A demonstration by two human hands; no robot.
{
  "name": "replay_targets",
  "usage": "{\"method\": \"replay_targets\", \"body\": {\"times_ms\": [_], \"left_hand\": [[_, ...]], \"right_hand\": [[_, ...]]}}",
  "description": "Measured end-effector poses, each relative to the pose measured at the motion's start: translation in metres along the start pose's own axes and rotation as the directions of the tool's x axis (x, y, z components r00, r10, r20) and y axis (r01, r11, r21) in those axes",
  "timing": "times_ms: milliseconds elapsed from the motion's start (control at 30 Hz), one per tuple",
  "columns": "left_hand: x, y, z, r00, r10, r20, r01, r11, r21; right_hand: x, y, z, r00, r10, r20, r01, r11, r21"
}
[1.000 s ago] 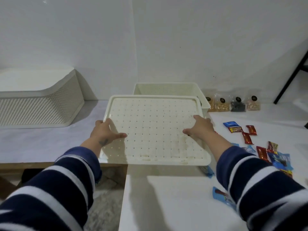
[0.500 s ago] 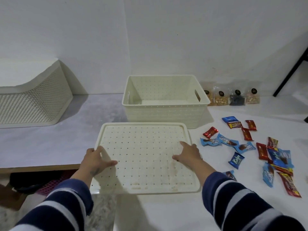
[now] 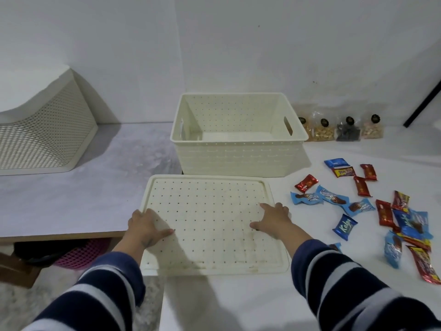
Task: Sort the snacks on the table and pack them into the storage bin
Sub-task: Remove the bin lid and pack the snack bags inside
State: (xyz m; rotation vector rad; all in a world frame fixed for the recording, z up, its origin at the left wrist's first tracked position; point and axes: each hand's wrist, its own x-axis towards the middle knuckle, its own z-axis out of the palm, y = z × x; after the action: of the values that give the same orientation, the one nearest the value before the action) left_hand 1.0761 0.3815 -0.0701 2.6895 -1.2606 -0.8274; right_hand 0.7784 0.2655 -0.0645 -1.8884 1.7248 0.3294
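Note:
The cream perforated lid (image 3: 214,223) lies flat in front of the open cream storage bin (image 3: 238,158), which shows nothing inside. My left hand (image 3: 146,226) grips the lid's left edge with the thumb lying on top. My right hand (image 3: 274,219) grips the right edge the same way. Several wrapped snacks, red (image 3: 306,183) and blue (image 3: 344,226), lie scattered on the white table (image 3: 238,304) to the right of the lid. Behind them, several clear bags of nuts and sweets (image 3: 323,131) stand along the wall.
A large white mesh-sided container (image 3: 45,137) stands at the left on the grey tabletop (image 3: 83,187). The lid's near left corner hangs over the gap between the two tables. A pink basket (image 3: 78,253) sits on the floor below. A black bar (image 3: 422,103) leans at the far right.
Both hands have carried the lid off the bin, toward me and down to table height. The bin's open inside and more snacks now show.

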Motion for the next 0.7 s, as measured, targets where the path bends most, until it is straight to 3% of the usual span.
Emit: {"method": "replay_targets", "body": {"times_ms": [167, 433, 700], "left_hand": [[-0.019, 0.025, -0.016, 0.994, 0.100, 0.047, -0.104, 0.989, 0.103], [-0.057, 0.104, -0.024, 0.908, 0.390, 0.153, -0.399, 0.917, 0.029], [-0.078, 0.221, -0.001, 0.808, 0.569, 0.150, -0.569, 0.821, -0.049]], "right_hand": [[-0.019, -0.004, -0.020, 0.999, -0.043, -0.015, 0.042, 0.998, -0.048], [-0.077, 0.029, -0.063, 0.995, -0.083, -0.056, 0.073, 0.984, -0.162], [-0.084, 0.102, -0.110, 0.990, 0.013, -0.142, -0.027, 0.995, -0.100]]}}
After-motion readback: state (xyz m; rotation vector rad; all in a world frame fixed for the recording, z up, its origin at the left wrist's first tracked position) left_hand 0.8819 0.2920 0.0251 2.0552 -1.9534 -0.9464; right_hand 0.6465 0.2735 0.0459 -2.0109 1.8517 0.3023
